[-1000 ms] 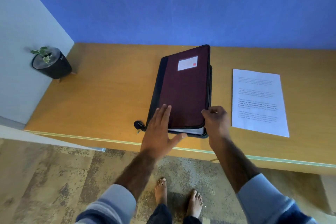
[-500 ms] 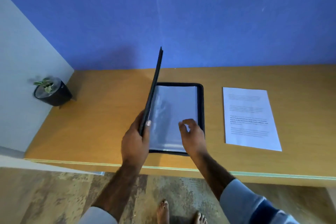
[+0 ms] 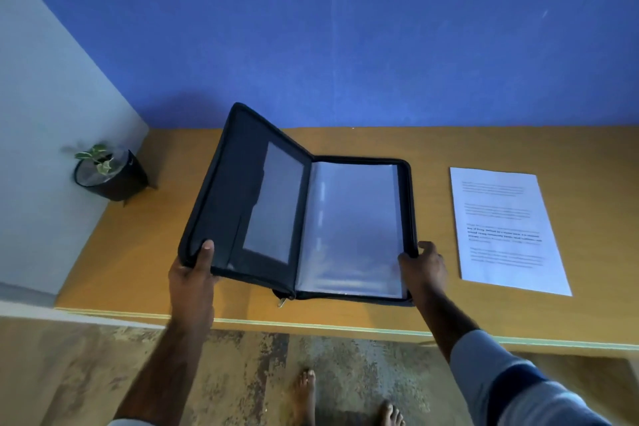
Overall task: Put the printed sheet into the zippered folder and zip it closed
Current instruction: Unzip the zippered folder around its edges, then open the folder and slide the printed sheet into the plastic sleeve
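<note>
1. The printed sheet point(image 3: 508, 228) carries several paragraphs of text, one block of them in bold. The lettering is too blurred to read.
2. The sheet lies flat on the tabletop point(image 3: 138, 252), to the right of the zippered folder point(image 3: 228, 190) and apart from it.
3. The folder lies open near the front edge of the tabletop. Its right half lies flat and shows clear plastic sleeves point(image 3: 352, 225). Its left cover is tilted up off the surface and has a clear window pocket point(image 3: 276, 204) on its inner face.
4. The left hand point(image 3: 192, 273) is clamped on the near left corner of the raised cover. The thumb lies on the inner face and the fingers are hidden behind it.
5. The right hand point(image 3: 423, 263) pinches the near right rim of the folder, with the thumb on the edge of the sleeve. The rest of the fingers are hard to make out.
6. A zipper pull point(image 3: 281, 302) hangs at the near end of the spine. The outer faces of the cover are out of sight.
7. A potted plant point(image 3: 110, 173) stands at the far left corner, slightly blurred.
8. Half a second earlier the cover stood almost upright and edge-on; it has since swung over to the left. The right hand has moved off the sleeve to the rim.
</note>
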Action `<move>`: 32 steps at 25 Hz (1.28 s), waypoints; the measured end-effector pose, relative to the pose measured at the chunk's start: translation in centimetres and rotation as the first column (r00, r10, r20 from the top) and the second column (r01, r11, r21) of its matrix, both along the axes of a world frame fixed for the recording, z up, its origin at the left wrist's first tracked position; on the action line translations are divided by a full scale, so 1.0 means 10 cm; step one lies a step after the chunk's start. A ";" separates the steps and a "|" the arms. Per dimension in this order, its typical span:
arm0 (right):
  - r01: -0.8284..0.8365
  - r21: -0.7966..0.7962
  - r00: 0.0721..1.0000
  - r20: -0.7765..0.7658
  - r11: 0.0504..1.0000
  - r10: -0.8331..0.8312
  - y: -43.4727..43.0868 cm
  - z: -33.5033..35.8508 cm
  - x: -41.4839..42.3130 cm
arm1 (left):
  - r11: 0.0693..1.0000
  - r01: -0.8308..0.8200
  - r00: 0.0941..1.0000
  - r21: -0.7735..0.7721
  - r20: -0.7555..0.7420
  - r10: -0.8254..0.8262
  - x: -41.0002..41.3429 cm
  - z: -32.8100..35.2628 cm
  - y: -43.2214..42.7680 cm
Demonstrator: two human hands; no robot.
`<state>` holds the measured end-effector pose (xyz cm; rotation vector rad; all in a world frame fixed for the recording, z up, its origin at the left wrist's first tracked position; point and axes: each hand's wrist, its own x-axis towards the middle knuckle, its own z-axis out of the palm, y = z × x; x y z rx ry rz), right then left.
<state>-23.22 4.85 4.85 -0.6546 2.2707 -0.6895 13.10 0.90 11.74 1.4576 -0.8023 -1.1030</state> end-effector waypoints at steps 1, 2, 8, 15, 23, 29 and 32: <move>0.050 -0.002 0.999 0.018 0.999 -0.049 -0.03 -0.02 0.01 | 0.999 -0.019 1.000 0.037 -0.007 0.019 0.14 -0.06 -0.02; 0.097 -0.006 0.995 0.039 0.995 -0.096 -0.05 -0.05 0.02 | 0.997 -0.045 0.999 0.063 0.005 0.044 0.26 -0.12 -0.03; 0.142 0.010 0.989 0.047 0.990 -0.142 -0.12 -0.20 0.17 | 0.974 -0.221 0.770 0.056 0.623 0.139 0.60 -0.18 -0.19; 0.062 0.013 0.997 -0.039 0.998 -0.061 -0.37 -0.19 0.10 | 0.942 -0.210 0.449 0.262 0.881 -0.145 0.73 -0.65 -0.59; -0.183 0.071 0.957 -0.216 0.981 0.194 -0.29 -0.21 0.28 | 0.935 -0.156 0.330 0.317 0.909 -0.253 0.59 -1.03 -0.42; -0.521 0.247 0.726 -0.375 0.817 0.576 -0.10 -0.43 0.59 | 0.715 0.556 -0.038 0.424 0.872 -0.487 -0.31 -1.18 -0.28; -0.560 0.300 0.652 -0.415 0.772 0.634 -0.05 -0.56 0.59 | 0.701 0.540 -0.114 0.465 0.866 -0.487 -0.47 -1.30 -0.21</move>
